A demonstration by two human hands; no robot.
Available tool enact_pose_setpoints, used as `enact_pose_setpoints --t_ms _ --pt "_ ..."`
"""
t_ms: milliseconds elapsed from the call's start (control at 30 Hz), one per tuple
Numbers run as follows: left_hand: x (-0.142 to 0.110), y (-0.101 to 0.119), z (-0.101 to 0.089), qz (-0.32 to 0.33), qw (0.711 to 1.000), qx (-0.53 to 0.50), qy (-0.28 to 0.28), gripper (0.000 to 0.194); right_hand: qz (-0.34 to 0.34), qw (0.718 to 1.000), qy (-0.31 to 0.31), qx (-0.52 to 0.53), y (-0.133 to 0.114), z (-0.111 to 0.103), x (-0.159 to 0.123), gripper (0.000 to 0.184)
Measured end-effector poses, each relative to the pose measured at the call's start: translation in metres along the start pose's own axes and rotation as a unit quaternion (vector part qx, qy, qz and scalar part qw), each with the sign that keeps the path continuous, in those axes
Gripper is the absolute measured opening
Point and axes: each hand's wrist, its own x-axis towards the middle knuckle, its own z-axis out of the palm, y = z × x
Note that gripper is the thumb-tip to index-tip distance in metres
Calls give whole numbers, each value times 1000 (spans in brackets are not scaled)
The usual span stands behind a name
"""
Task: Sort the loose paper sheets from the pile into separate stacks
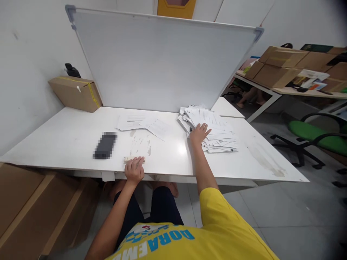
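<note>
Bright, mostly even light, source out of frame. Glare spot on white tabletop (81,130), just left of right hand (199,135); soft shadow along its forearm. Dimmer under far desk (286,91). Wide-angle stretch toward edges, dark upper-right corner. Pixelated patch over dark object (105,145). Paper stack (217,133) print unreadable. Green chair (320,134) slightly soft.

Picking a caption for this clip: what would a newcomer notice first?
The big whiteboard standing along the far side of the white table. Next, the messy paper pile near its right end, the right hand at its left side. Then the bright yellow shirt, bottom of view.
</note>
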Motion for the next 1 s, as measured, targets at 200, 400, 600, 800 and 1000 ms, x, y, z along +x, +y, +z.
enact_pose_setpoints --t_ms 200,400,600,800,1000 --pt "3 4 -4 19 999 5 31 42 -163 977 -130 43 -64 18 -38 59" --pt "-3 4 -2 -20 1000 -14 -15 42 -245 915 -318 42 -79 21 -55 81" --pt "-6 5 -1 -40 998 -21 -45 43 -218 922 -319 20 -63 8 -65 97" --pt "-3 7 -3 -24 999 -7 -30 42 -201 927 -316 14 -52 -7 -90 91" --pt "-2 6 -2 -53 994 -25 -94 42 -168 939 -300 7 -32 -26 -111 91"
